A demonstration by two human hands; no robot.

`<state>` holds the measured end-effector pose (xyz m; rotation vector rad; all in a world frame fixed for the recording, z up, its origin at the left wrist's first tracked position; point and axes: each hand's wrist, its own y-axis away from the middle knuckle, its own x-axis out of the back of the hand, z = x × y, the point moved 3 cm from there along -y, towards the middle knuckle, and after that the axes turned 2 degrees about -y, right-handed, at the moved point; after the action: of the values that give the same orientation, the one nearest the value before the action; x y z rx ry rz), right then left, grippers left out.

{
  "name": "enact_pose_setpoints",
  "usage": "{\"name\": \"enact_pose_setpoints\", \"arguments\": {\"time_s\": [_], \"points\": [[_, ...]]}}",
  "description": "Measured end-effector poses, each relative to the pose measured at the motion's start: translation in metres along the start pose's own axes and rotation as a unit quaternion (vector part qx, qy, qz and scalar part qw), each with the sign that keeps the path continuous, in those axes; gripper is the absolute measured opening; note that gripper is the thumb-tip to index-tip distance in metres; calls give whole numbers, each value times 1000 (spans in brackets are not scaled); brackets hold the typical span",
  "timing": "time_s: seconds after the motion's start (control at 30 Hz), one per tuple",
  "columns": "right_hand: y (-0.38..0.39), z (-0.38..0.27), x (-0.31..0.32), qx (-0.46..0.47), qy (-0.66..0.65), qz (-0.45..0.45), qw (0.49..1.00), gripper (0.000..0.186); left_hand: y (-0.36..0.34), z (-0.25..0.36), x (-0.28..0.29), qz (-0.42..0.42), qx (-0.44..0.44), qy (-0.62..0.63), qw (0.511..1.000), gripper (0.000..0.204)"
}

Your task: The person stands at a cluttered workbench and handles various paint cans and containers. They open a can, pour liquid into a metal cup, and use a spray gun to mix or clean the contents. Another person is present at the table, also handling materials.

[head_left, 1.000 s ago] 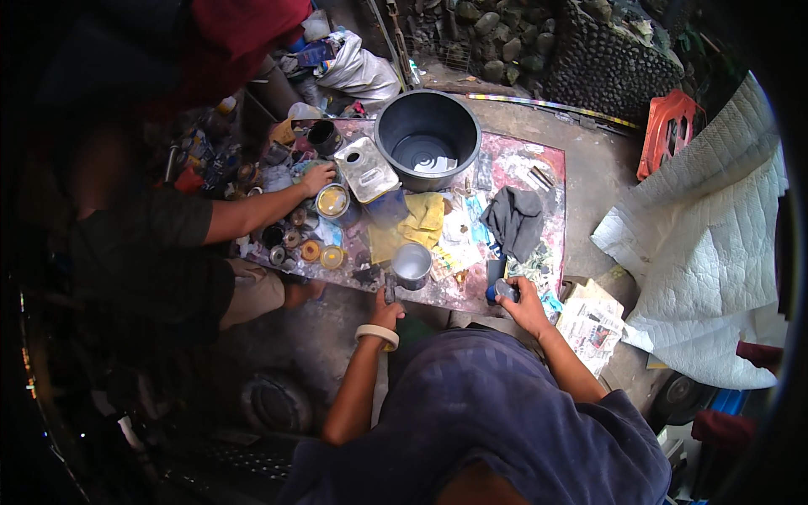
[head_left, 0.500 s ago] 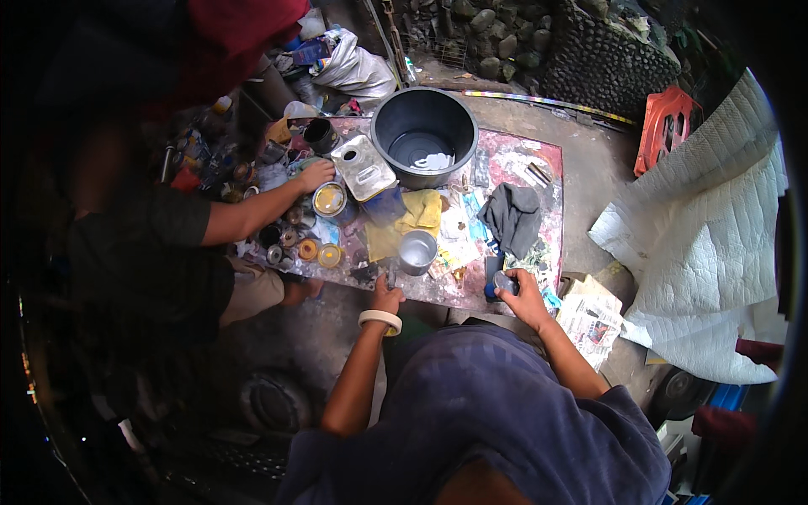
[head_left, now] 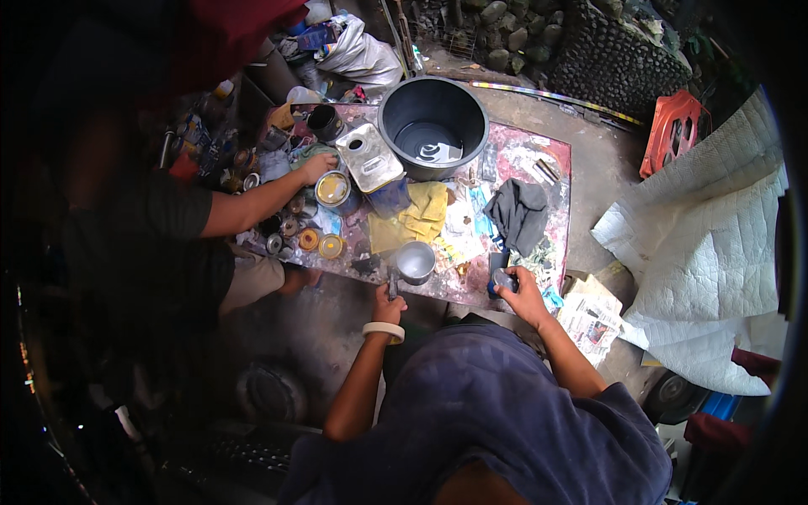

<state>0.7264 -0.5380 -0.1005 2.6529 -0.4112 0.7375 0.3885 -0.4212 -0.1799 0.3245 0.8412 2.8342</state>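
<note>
Cup (head_left: 416, 263) drawn nearer, left grip (head_left: 388, 305) wraps its handle (head_left: 393, 284), right grip (head_left: 524, 293) clasps grey object (head_left: 504, 279)

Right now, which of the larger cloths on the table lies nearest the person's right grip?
The crumpled dark grey cloth, lying just beyond the right grip. The yellow cloth lies farther left, beyond the metal cup.

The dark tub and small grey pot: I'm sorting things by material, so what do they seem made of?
Dark tub: probably plastic, satin finish, judging by its smooth, thick rim and soft sheen. Small grey pot: likely metal, dull finish, given its silvery inner wall.
</note>
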Motion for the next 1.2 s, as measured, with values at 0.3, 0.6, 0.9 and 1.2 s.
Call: {"name": "enact_pose_setpoints", "arguments": {"time_s": [0.3,0.6,0.9,1.2], "points": [[0,-1,-8,-19,-19,-3,1000,54,0,-26,13,-7,-18,-50,999,52],[-2,-17,-26,26,-11,-40,999,53,3,-9,25,19,-36,4,999,55],[-6,-22,-25,52,-14,-23,998,54,8,-15,43,46,-50,-43,997,53],[-4,-30,-22,52,-28,-29,998,54,15,-9,38,27,-20,-68,997,58]]}}
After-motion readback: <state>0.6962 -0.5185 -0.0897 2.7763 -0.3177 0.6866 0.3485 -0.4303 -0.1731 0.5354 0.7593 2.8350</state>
